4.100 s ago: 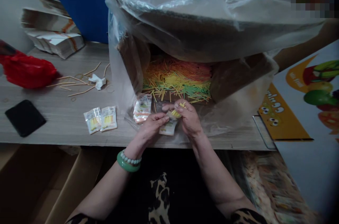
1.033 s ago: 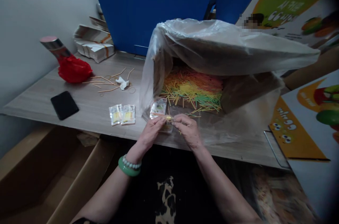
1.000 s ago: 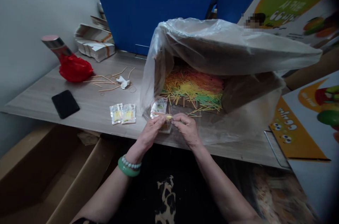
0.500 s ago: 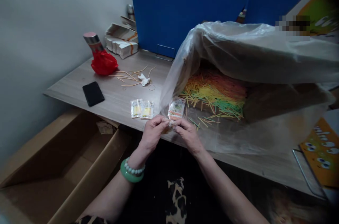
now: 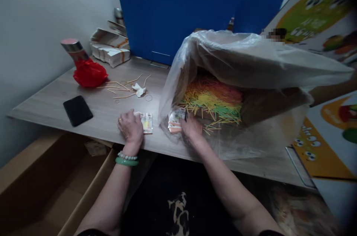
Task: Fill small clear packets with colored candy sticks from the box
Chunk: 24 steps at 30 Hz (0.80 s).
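My left hand (image 5: 130, 127) lies palm down on the table near its front edge, fingers curled over the left side of the small clear packets (image 5: 147, 123). Yellow shows through the clear packet beside the hand; what lies under the palm is hidden. A ring and green bracelets are on this arm. Farther right, my right hand (image 5: 192, 129) reaches to a small stack of printed packets (image 5: 175, 120) with orange-striped edges. Its thumb and fingers close at the stack's right edge. A heap of thin coloured sticks (image 5: 213, 98) lies just beyond, inside a large clear plastic bag (image 5: 192, 48).
A black phone (image 5: 77, 110), a red bag with a cylinder (image 5: 89, 73), loose bent sticks (image 5: 121, 89), a crumpled tissue (image 5: 138, 90) and white card stacks (image 5: 110, 51) are on the table. An open cardboard box (image 5: 92, 195) stands lower left. Printed cartons (image 5: 320, 143) stand at right.
My hands were together over a small item at the table edge. They have parted: the left onto the clear packets, the right to the printed stack. The view has turned right.
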Each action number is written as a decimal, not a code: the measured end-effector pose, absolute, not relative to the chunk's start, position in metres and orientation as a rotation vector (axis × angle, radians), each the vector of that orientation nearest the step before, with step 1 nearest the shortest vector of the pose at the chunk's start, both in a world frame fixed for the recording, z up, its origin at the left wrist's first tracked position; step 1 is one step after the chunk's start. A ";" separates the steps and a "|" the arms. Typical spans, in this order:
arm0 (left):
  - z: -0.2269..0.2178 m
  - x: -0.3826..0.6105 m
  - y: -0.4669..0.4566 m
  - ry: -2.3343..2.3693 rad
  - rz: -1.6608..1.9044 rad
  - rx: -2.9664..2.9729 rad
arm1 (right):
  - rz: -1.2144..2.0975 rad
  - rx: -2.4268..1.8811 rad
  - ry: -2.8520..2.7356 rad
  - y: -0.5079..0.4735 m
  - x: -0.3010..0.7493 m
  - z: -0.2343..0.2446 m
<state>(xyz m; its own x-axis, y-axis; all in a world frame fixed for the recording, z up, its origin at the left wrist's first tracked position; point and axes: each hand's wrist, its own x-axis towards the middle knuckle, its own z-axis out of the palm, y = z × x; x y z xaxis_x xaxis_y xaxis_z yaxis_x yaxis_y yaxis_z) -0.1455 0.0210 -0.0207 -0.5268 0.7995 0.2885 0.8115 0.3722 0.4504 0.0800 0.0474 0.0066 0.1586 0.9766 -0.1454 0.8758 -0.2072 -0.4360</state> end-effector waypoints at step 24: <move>0.015 -0.023 0.039 -2.698 -3.033 -1.779 | 1.287 -1.158 -1.657 0.052 0.132 0.008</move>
